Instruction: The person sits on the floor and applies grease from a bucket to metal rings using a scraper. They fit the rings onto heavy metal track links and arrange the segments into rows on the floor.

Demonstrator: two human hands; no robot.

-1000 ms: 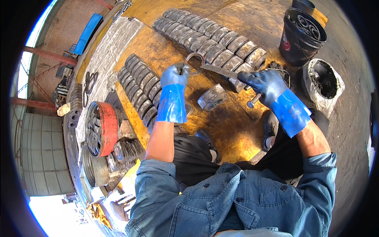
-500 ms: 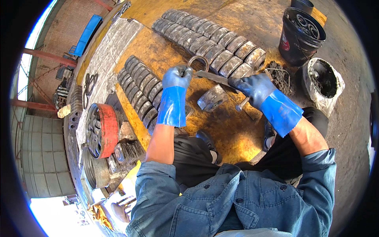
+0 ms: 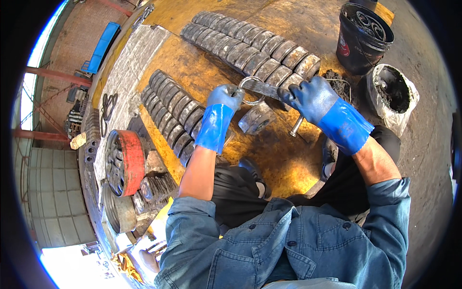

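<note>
My left hand, in a blue rubber glove, is closed on the edge of a thin metal ring. My right hand, gloved the same way, grips a flat, grey, file-like metal tool. Its far end lies across the ring, touching or just over its upper edge; I cannot tell which. A metal rod with a round end shows below my right hand; whether I hold it is hidden. Beneath the ring, a short, thick metal cylinder rests on the yellow-stained floor.
Long rows of metal cylinders lie ahead, with more rows at left. On the right stand a black bucket of rings and a white-lined tub of dark grease. A red drum with metal parts is at left.
The ring has tilted and shifted slightly right in my left hand. My right hand has moved a little up and left, bringing the tool further across the ring.
</note>
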